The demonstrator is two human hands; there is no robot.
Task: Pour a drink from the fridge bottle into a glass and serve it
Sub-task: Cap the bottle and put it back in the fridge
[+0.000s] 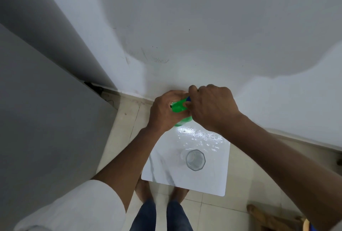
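1. Pale tiled floor [212,210] below, white wall [203,27] ahead, grey fridge side [37,119] at left
2. Small white marbled surface [166,167] standing by the wall, glossy and glaring near its far edge
3. Clear faceted glass [195,160] upright on that surface, toward the right side, apart from both hands
4. Green bottle [179,107] held above the surface's far left corner, tilted, blue cap [188,98] toward the right
5. Left hand [164,110] wrapped round the bottle's body, grip clamped on it
6. Right hand [212,107] curled over the cap end, grip closed on the cap, fingertips mostly hidden
7. White sleeve [79,204] at lower left; jeans [161,216] and bare feet below
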